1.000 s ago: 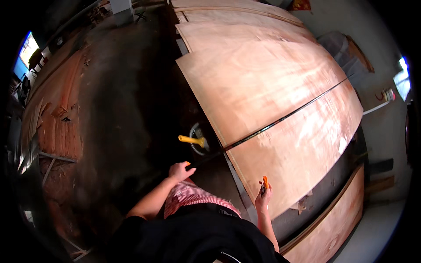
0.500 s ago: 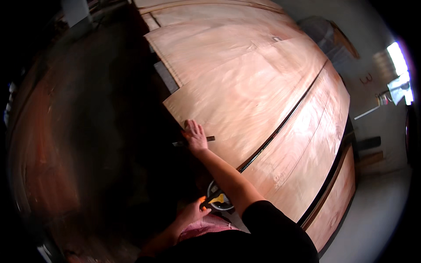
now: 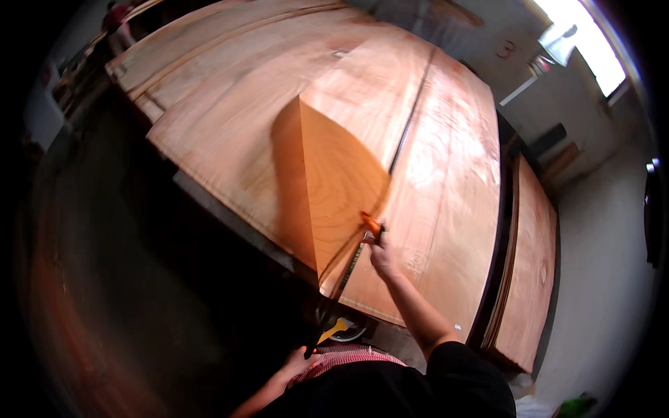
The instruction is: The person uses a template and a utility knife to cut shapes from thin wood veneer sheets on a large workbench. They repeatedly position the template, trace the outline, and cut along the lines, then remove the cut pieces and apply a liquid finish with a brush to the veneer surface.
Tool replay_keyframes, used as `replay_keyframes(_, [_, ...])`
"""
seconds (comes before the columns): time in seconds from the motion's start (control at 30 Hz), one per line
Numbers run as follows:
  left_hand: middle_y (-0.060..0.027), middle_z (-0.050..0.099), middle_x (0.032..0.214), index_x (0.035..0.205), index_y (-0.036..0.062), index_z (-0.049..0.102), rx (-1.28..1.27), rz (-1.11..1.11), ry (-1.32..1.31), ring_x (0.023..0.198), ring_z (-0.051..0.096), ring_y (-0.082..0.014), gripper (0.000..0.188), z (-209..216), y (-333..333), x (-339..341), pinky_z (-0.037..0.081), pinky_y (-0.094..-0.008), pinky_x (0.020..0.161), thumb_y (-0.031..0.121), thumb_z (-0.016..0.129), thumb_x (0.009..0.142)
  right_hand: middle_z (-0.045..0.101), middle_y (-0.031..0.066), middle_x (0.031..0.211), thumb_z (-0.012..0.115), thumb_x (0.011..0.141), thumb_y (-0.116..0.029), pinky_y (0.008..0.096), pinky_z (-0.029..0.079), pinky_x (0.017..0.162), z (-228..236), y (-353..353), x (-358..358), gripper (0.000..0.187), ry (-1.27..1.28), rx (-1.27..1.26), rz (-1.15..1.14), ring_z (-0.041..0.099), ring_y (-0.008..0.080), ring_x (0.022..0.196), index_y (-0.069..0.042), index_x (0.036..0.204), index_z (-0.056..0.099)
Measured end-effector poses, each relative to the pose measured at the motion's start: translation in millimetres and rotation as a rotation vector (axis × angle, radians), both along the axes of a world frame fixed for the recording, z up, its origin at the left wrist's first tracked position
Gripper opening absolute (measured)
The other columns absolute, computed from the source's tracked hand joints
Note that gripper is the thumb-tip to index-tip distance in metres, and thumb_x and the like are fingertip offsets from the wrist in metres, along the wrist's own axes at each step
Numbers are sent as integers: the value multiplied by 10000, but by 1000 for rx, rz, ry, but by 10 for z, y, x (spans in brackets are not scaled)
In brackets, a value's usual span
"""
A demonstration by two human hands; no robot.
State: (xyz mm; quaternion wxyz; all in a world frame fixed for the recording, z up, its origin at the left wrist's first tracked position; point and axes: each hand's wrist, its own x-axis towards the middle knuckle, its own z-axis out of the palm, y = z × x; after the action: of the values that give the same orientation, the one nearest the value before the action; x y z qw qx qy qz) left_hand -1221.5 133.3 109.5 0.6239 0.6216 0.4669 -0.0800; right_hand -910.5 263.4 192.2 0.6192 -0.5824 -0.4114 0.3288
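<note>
My right hand [image 3: 382, 256] is closed on a small orange-and-black tool [image 3: 371, 223] whose kind I cannot make out. It is above the light wood veneer sheets [image 3: 244, 132]. A veneer flap [image 3: 341, 181], darker orange-brown, is raised and folded over beside this hand, its edge blurred. Whether these fingers also pinch the flap is hidden. Low at the front, my left hand [image 3: 298, 361] is closed around a dark, slender thing, blurred by motion. Next to it a yellow piece [image 3: 333, 329] shows at a round container [image 3: 348, 334], partly behind the table edge.
A dark gap [image 3: 414, 118] runs lengthwise between the veneer sheets. Another stack of sheets [image 3: 526, 272] stands to the right, by a grey wall [image 3: 599, 230]. Deep shadow lies left of the stack. A person [image 3: 117, 24] is far off at upper left.
My right hand has left the veneer's left edge and moved right, now with an orange-and-black tool. A veneer flap has come up. The dark strip under that hand is gone. The view has turned.
</note>
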Motion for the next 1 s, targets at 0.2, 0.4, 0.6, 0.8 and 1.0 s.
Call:
replay_keyframes(0.2, [-1,480,531,728,4,536,-59,435,-212,453,436,-66,229,-286,-406,253,358,-226,397,221,602,757,508,-12,1081,446,845,-134,268,422,665,-361,-1741,1073,308,601,-305,-501,490,135,978,-84,1148,437])
replay_keyframes(0.4, [-4,464,519,727,23,499,-45,593,-142,415,429,-79,197,191,-449,754,338,-219,354,198,579,769,563,61,920,449,816,-70,272,429,627,-929,-2626,1062,223,834,-289,-509,550,157,835,-22,1031,476])
replay_keyframes(0.6, [-52,500,556,1103,-23,382,236,610,-228,380,422,-89,474,50,-98,1150,335,-212,336,273,573,785,591,98,947,423,849,-112,212,421,569,-794,-2930,773,291,1057,-352,-301,505,112,618,-15,1123,429])
replay_keyframes(0.8, [-67,537,589,1137,0,394,542,420,23,411,490,-154,580,313,388,1614,377,-264,380,397,566,750,568,57,1028,378,866,-130,196,360,595,-822,-3041,612,313,1035,-354,-111,512,101,721,-82,1171,427])
replay_keyframes(1.0, [-97,547,525,800,6,546,559,269,153,446,545,-194,342,630,716,1647,408,-310,432,347,538,775,580,48,1007,388,858,-113,189,368,582,-675,-3251,551,255,666,-464,0,561,91,779,-57,1074,511])
